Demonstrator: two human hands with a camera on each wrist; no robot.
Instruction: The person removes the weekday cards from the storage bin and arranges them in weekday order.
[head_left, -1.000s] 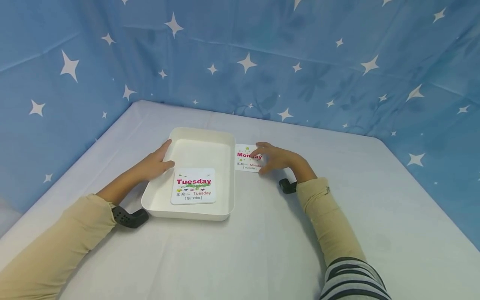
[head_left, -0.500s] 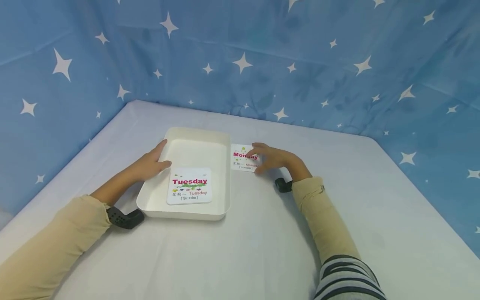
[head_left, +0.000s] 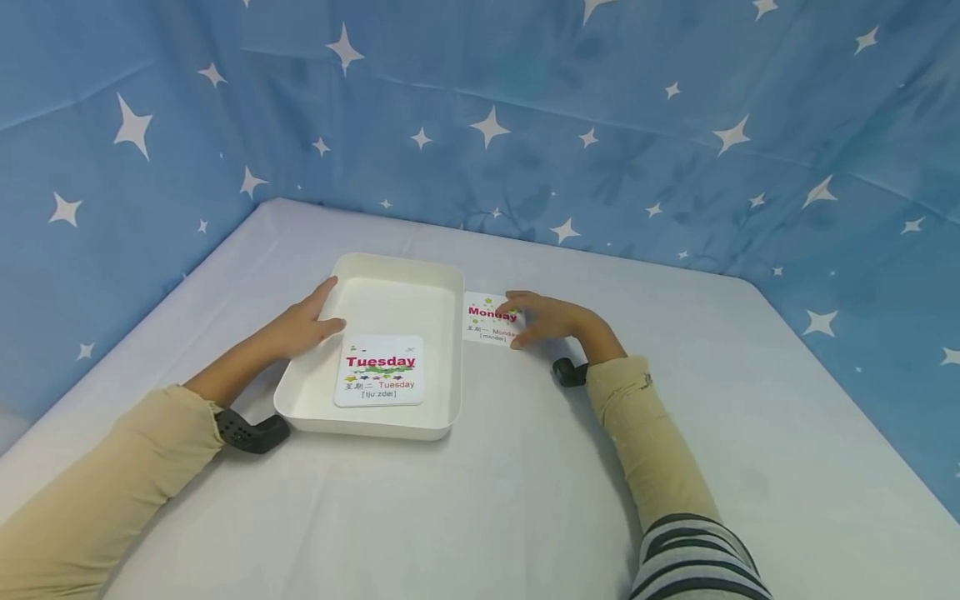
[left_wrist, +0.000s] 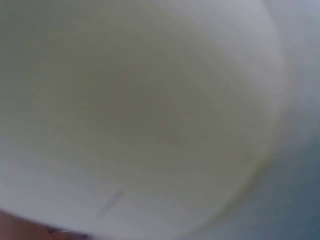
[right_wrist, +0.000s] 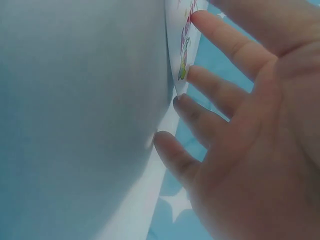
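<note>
My left hand (head_left: 300, 327) grips the left wall of a shallow white tray (head_left: 397, 300), thumb inside over the rim. Inside the tray's near half lies a white square card printed "Tuesday" (head_left: 380, 371). Just beyond the tray's right wall is a "Monday" card (head_left: 487, 315), flat on the table. The fingertips of my right hand (head_left: 553, 321) rest on its right part, thumb spread at the near edge. In the right wrist view, the right hand's (right_wrist: 245, 125) fingers are spread and fairly straight against the card (right_wrist: 182, 45). The tray's pale wall (left_wrist: 150, 100) fills the blurred left wrist view.
A white cloth covers the table (head_left: 420, 508). Behind and along the sides hangs a blue curtain (head_left: 435, 92) with white stars. Dark wrist cameras sit at the left wrist (head_left: 253, 432) and right wrist (head_left: 570, 372), near the cloth.
The head view has shifted slightly. My right hand and the "Monday" card have moved a very little toward me. My left hand stays at the tray wall.
</note>
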